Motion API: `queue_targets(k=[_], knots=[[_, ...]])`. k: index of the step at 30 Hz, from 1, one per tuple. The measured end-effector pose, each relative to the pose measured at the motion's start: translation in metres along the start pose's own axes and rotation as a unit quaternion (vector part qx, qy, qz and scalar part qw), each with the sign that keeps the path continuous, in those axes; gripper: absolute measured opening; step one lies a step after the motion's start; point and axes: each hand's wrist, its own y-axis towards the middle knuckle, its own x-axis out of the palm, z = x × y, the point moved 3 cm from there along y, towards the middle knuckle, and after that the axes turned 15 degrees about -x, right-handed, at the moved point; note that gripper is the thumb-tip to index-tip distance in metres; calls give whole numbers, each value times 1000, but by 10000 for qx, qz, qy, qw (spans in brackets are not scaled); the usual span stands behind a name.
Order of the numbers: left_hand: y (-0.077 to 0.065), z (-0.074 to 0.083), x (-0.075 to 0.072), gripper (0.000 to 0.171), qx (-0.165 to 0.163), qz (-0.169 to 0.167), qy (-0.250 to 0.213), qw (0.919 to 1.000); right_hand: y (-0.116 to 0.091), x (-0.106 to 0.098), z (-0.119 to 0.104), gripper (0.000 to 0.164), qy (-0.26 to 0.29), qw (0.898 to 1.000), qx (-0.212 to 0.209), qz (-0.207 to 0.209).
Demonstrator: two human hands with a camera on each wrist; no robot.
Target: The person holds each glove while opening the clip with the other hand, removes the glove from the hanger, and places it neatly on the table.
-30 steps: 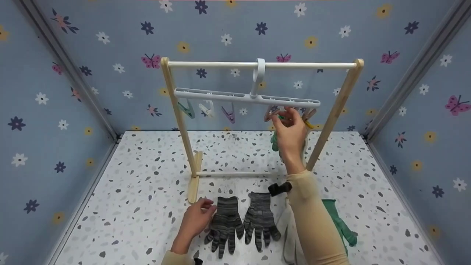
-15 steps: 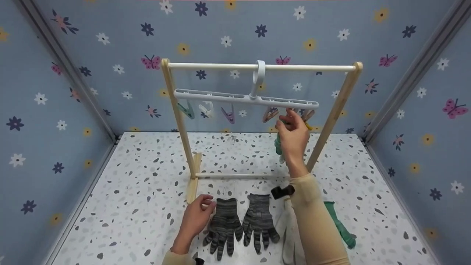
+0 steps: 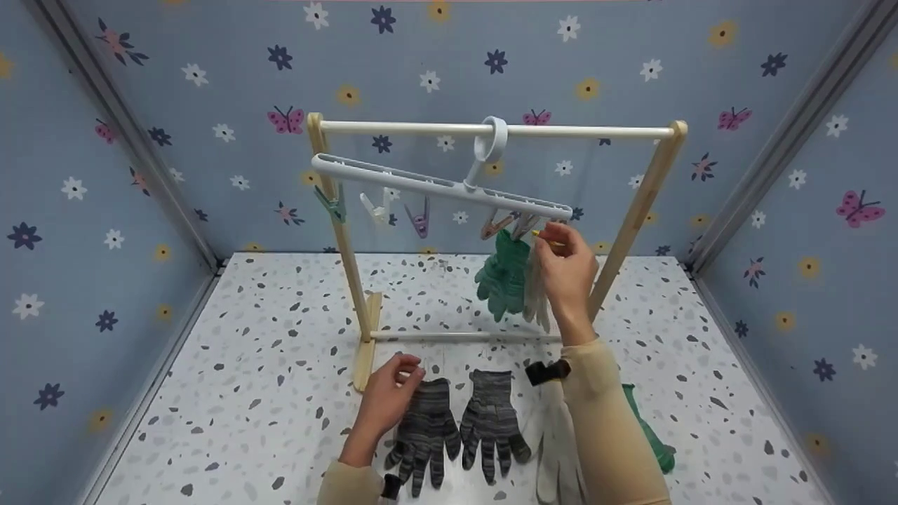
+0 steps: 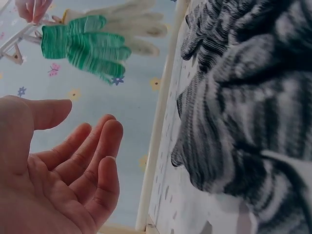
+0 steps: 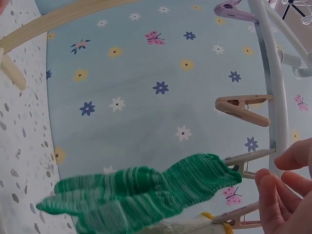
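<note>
A green striped glove (image 3: 505,273) hangs by its cuff from a clip (image 5: 253,157) under the white hanger (image 3: 414,184). Beside it hangs a white glove (image 3: 536,291) with a yellow cuff, held by another clip (image 5: 239,214). My right hand (image 3: 567,263) is at the hanger's right end, near these clips; its thumb and fingertips are apart in the right wrist view, with nothing between them. Loosely curved, my left hand (image 3: 389,393) hovers by the cuff of a dark grey striped glove (image 3: 424,435) and holds nothing. A second grey glove (image 3: 493,421) lies alongside.
The hanger hooks over the top rod of a wooden rack (image 3: 407,128). Green (image 3: 333,205), white (image 3: 377,210), purple (image 3: 419,223) and tan (image 3: 495,226) clips carry nothing. A white glove (image 3: 558,449) and a green glove (image 3: 652,435), partly behind my right forearm, lie on the speckled table.
The hanger has turned and tilted, its right end lower and further left. The hanging gloves have come into view left of my right hand, which has moved slightly down. My left hand moved slightly up and right.
</note>
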Motion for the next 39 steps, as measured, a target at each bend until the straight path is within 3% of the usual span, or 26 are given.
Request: queue_targets(k=[7,13,17,23,31,39], knots=[[16,18,5,29,229,-106,-259,9993,0,4,6,26,-226,9997,65,-49],[37,33,9,25,390,-214,-577,9973,6,11,17,42,91,9994,196,-271],[51,50,9,25,565,-173,-646,9962,15,14,20,49,190,9992,102,-327],[71,76,14,24,725,-210,-935,9928,26,22,27,53,260,9979,341,-486],[100,104,26,27,798,-425,-1490,9847,23,35,26,56,320,9961,435,-697],[132,130,43,40,583,-733,-1877,9778,30,42,21,53,416,9946,643,-704]])
